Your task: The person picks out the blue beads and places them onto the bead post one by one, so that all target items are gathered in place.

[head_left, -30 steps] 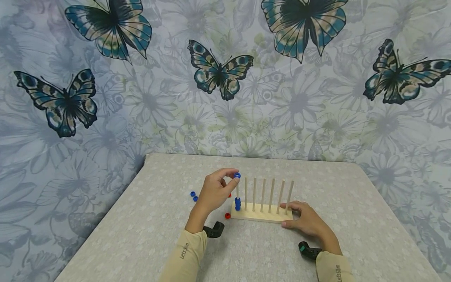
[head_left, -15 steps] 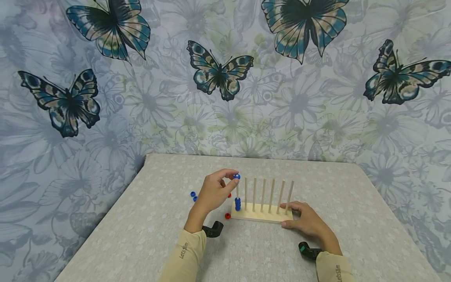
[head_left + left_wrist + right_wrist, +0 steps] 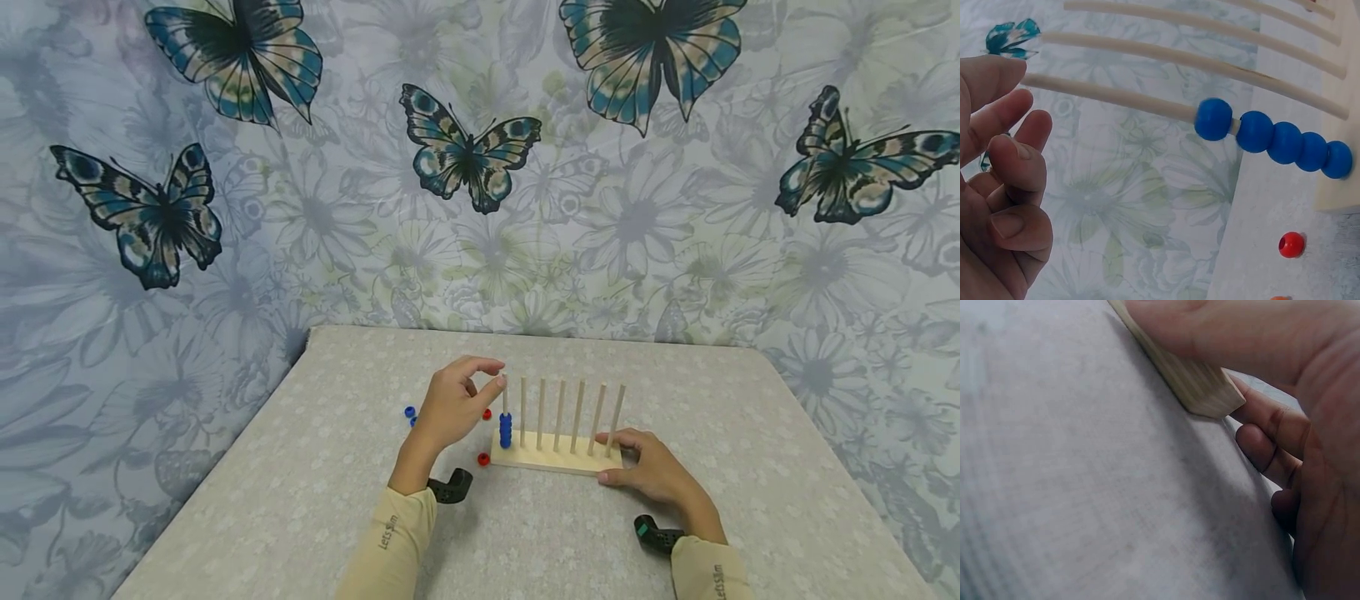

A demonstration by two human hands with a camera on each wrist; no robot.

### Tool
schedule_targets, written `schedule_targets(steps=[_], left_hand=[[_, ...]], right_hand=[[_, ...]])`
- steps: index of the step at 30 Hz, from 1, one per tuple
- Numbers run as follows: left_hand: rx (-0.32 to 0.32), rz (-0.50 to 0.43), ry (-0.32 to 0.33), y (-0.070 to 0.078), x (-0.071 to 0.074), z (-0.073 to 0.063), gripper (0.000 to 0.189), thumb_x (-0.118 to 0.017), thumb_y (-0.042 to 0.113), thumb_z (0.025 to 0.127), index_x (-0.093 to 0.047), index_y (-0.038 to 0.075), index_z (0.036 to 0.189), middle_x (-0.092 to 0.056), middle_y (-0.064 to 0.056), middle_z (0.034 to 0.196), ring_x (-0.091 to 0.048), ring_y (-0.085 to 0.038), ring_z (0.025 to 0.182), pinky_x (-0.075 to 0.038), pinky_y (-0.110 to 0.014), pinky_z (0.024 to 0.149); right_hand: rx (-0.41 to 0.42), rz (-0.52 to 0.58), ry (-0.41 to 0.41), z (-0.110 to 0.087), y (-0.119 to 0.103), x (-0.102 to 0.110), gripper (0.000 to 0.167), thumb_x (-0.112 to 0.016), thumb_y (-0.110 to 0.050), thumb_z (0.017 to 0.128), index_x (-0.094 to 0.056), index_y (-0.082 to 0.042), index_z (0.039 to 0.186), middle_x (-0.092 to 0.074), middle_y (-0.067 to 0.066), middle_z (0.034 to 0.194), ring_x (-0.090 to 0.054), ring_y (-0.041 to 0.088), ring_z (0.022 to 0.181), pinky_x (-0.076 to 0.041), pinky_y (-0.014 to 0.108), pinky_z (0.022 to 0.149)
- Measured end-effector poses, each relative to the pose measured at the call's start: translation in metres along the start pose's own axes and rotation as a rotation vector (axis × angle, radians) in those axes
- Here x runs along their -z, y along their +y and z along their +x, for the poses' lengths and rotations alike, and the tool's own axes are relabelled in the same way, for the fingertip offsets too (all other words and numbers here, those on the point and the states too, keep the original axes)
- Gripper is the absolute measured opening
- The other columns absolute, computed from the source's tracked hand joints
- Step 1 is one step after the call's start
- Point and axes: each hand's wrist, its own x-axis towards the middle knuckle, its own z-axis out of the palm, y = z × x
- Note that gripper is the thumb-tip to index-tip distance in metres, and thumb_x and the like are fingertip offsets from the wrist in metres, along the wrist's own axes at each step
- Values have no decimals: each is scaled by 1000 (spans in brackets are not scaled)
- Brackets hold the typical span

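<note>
A wooden peg rack (image 3: 557, 457) with several upright pegs stands on the table. Several blue beads (image 3: 506, 432) are stacked on its leftmost peg. In the left wrist view the top blue bead (image 3: 1213, 119) sits slightly apart from those below. My left hand (image 3: 450, 404) is at that peg's tip, thumb and index finger parted, with no bead between them. At the rack's right end, my right hand (image 3: 652, 467) grips the base, thumb along the front and fingers behind. The right wrist view shows the base's corner (image 3: 1210, 394) between thumb and fingers.
Two blue beads, one at the left (image 3: 409, 412), lie left of the rack, partly behind my left hand. A red bead (image 3: 483, 459) lies by the base's left corner, another red bead (image 3: 487, 414) behind it. A patterned cloth covers the table (image 3: 285, 500).
The blue bead that my left thumb and index finger pinched at the peg's tip has been let go and slid down onto the stack. My right hand has kept its grip.
</note>
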Motion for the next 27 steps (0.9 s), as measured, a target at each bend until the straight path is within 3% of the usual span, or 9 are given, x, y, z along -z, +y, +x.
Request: schedule_targets(steps=[9, 14, 20, 27], left_hand=[[-22, -14, 81, -8, 12, 0, 21, -66, 35, 98, -73, 26, 116, -70, 1, 110, -48, -12, 48, -44, -27, 43], [-19, -6, 172, -15, 27, -1, 22, -65, 36, 98, -72, 25, 116, -70, 1, 110, -43, -12, 46, -39, -26, 42], [49, -22, 272, -30, 46, -3, 20, -66, 34, 98, -73, 25, 114, -70, 5, 109, -37, -11, 43, -34, -26, 40], [146, 0, 248, -50, 53, -6, 22, -69, 37, 95, -73, 26, 114, -70, 4, 106, -48, -15, 54, -44, -27, 51]], right_hand=[[25, 8, -5, 2, 0, -1, 51, -89, -39, 73, -73, -21, 117, -64, 4, 136, -46, 39, 138, -27, 66, 114], [29, 1, 0, 2, 0, -1, 55, -90, -39, 72, -72, -20, 121, -65, 5, 135, -47, 39, 136, -28, 66, 114], [8, 39, -10, 1, -2, 0, 59, -90, -39, 72, -70, -20, 124, -64, 5, 136, -46, 38, 138, -28, 64, 115], [29, 41, -16, 2, -4, 2, 54, -89, -36, 74, -72, -17, 121, -64, 7, 136, -46, 40, 137, -30, 65, 113]])
